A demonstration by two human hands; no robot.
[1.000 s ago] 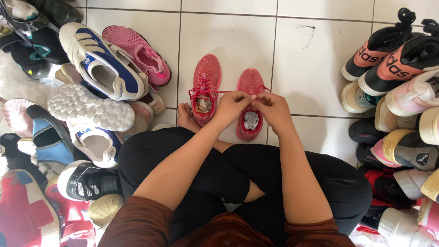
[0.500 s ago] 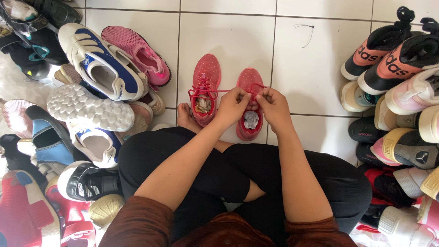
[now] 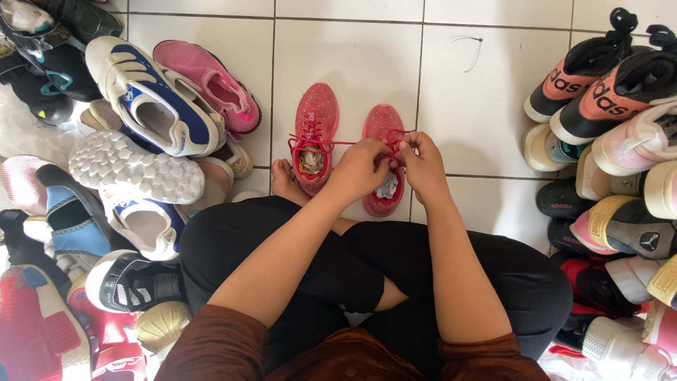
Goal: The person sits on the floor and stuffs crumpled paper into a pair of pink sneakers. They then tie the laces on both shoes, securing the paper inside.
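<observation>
**Inspector:** White glazed floor tiles (image 3: 352, 63) with dark grout lines carry everything. Where is the pair?

**Assistant:** Two small coral-red knit sneakers with red laces sit side by side at the centre, just ahead of the seated person's crossed legs in black trousers (image 3: 493, 282). The left red sneaker (image 3: 314, 134) and the right red sneaker (image 3: 384, 162) both have their long axis running away from the person, toes pointing to the far side, heels nearest the knees. Crumpled paper fills each opening.

**Inspector:** Hands?

**Assistant:** Both are over the right sneaker. The left hand (image 3: 363, 166) is clenched, pinching a taut red lace (image 3: 338, 143) that stretches across to the left sneaker. The right hand (image 3: 423, 159) is closed on the lace ends at the right sneaker's throat; the two hands touch.

**Inspector:** Change from half a second ago?

**Assistant:** Slight. The hands have drawn closer together; the sneakers have not moved.

**Inspector:** Surroundings?

**Assistant:** A heap of mixed shoes lies left, including a white-and-blue strapped sneaker (image 3: 151, 99) and a pink mesh slip-on (image 3: 211, 85). Black-and-orange high-tops (image 3: 606, 77) stand right.
</observation>
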